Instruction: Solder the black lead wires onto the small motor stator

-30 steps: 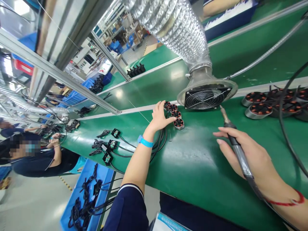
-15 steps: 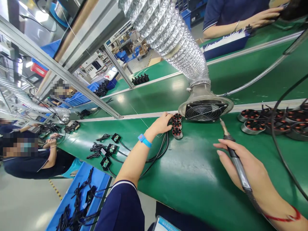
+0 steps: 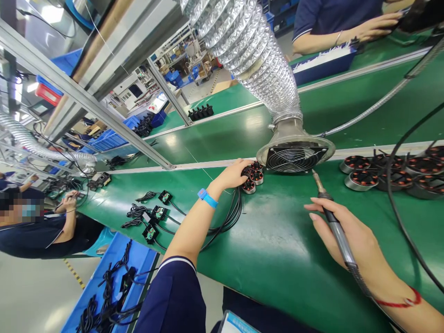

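My left hand [image 3: 235, 175], with a blue wristband, reaches to a cluster of round motor stators with copper windings and silver rims. Its thumb and fingers are closed round the left stator [image 3: 246, 171], which they partly cover. Another stator [image 3: 256, 177] sits against it on the right, and one more [image 3: 249, 187] is just in front. Black cables [image 3: 233, 217] run from the cluster toward the left. In my right hand [image 3: 354, 236] is a soldering iron [image 3: 335, 224], held like a pen. Its tip points up and away, near the front rim of the fume extractor [image 3: 294, 158].
Small open black boxes with circuit boards [image 3: 158, 212] lie on the green bench [image 3: 277, 249] at left. More stators [image 3: 361, 180] stand at right, behind a hanging black cable [image 3: 391, 185]. A blue bin [image 3: 114, 259] holds cables. Co-workers sit at left and across.
My left hand has brought a stator to the left side of the row, and the stators now form a tighter cluster. My right hand with the soldering iron has hardly moved.
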The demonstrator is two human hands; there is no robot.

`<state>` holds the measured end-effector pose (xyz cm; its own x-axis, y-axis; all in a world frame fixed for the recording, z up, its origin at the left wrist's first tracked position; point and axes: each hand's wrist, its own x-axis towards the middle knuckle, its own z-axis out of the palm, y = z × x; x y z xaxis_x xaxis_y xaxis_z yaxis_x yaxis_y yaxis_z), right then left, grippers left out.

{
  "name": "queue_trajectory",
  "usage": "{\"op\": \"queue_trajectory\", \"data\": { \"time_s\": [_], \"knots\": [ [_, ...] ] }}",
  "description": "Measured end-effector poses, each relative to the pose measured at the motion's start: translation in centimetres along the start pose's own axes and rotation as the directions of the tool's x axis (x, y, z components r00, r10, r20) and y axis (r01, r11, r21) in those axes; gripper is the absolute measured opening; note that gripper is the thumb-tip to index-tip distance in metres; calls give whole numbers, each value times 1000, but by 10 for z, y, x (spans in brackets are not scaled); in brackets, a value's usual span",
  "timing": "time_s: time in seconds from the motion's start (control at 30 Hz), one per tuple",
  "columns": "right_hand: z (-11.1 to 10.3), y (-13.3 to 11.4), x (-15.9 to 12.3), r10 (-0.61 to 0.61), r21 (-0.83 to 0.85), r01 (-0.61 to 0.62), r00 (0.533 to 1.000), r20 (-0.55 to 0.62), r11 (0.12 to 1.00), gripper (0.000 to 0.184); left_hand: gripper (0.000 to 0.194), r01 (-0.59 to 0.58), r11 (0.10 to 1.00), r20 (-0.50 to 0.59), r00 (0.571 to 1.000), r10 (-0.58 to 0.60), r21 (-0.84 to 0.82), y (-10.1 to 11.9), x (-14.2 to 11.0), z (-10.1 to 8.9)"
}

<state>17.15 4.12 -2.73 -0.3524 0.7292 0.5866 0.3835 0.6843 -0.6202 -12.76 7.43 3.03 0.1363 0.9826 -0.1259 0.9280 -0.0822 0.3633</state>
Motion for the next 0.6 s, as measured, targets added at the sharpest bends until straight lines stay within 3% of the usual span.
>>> {"op": "queue_trajectory", "data": {
  "time_s": [0.23, 0.6],
  "knots": [
    [-1, -4, 3, 8, -7, -8, 1000, -1, 1000, 24, 53, 7, 979, 148, 988, -38, 204, 10, 16, -11],
    [-1, -3, -1, 44, -1, -44, 999, -12, 999, 25, 37, 105, 978, 14, 994, -109, 183, 0, 23, -3]
  ]
}}
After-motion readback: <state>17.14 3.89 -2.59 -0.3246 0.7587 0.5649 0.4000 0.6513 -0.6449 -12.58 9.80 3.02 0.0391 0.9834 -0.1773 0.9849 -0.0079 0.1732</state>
